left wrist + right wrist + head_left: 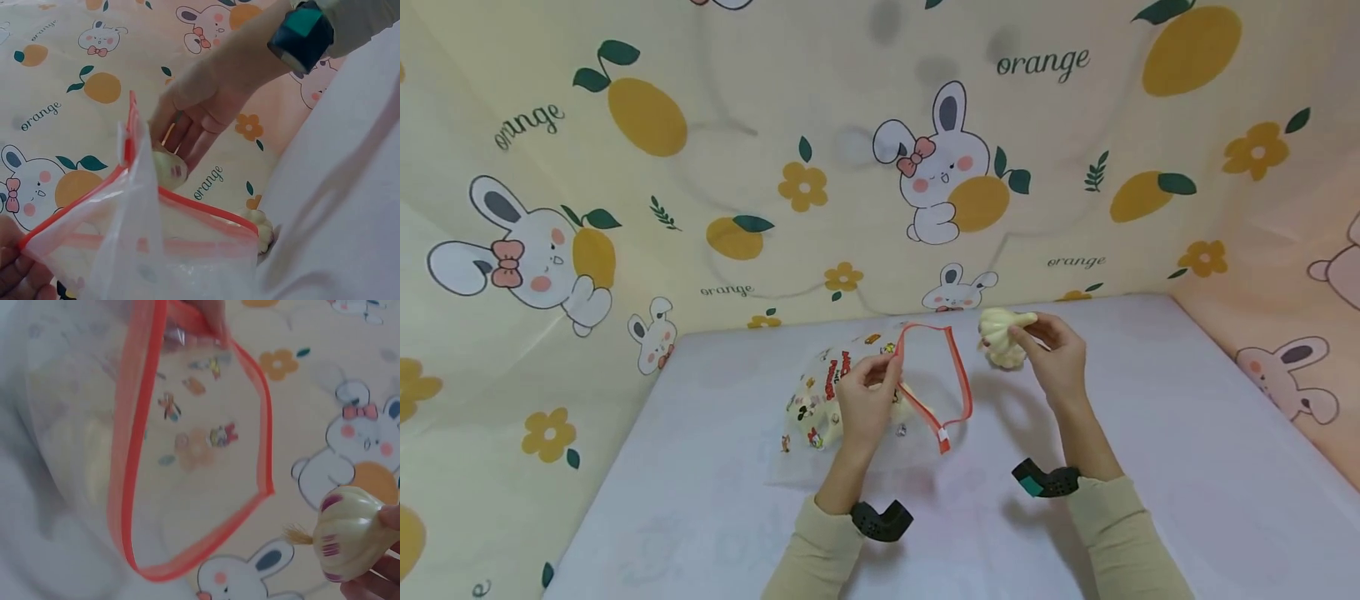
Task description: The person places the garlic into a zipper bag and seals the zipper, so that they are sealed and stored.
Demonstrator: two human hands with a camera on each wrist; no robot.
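Note:
My left hand [863,408] pinches the red-edged rim of a clear zip bag [965,387] printed with small cartoon figures. The mouth of the bag gapes toward the right, and pale yellowish shapes show dimly through its wall. To the right of that mouth, my right hand [1062,360] grips a garlic bulb [350,534] by its neck, held up off the table. Its roots point at the bag in the right wrist view, and purple streaks mark its skin. A second garlic bulb [261,228] rests on the table, partly hidden behind the held one in the head view.
A pale table [700,517] carries the bag and the loose bulb. Behind it and along both sides hangs a cream cloth [850,108] printed with rabbits, oranges and flowers. Each wrist wears a dark band [882,521].

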